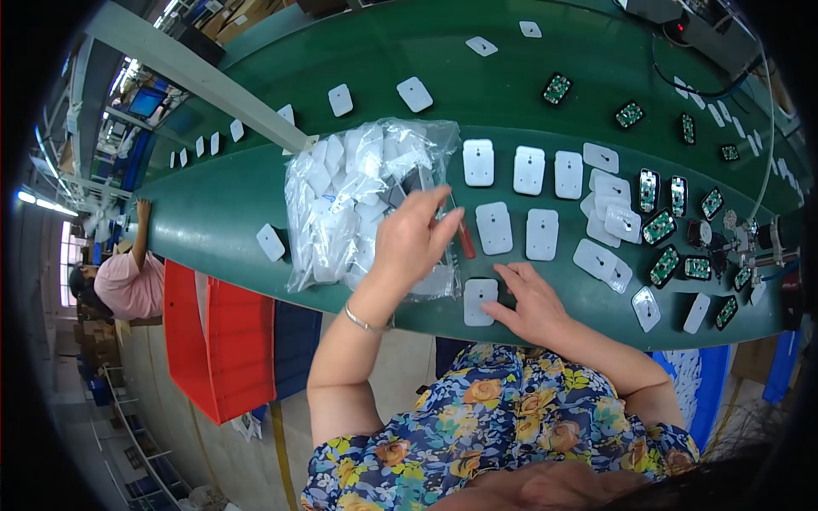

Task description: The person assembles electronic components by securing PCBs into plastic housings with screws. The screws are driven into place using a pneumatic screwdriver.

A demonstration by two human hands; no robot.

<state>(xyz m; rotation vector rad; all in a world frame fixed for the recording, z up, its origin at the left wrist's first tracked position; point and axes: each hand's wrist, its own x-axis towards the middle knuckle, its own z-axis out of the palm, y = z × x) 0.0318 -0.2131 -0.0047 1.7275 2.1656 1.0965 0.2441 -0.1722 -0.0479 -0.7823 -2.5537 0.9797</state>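
A: Far left of frame?
B: Red plastic bins (pixel 223 341) below the belt edge, smooth, boxy.
A: Center-left?
B: Crinkly clear plastic bag (pixel 358 200) w/ white rounded-rect covers, lying on the green conveyor belt (pixel 545 136). Left hand (pixel 413 238) at the bag's right edge, fingers curled; can't tell if it's gripping anything. Thin red stick (pixel 467 243) just beside it.
A: Center?
B: Right hand (pixel 532 298) flat, open, fingertips touching a white plastic cover (pixel 479 300) at belt's near edge.
A: Right side?
B: More white covers in rows, then small green circuit boards (pixel 660 228), glossy, w/ dark frames.
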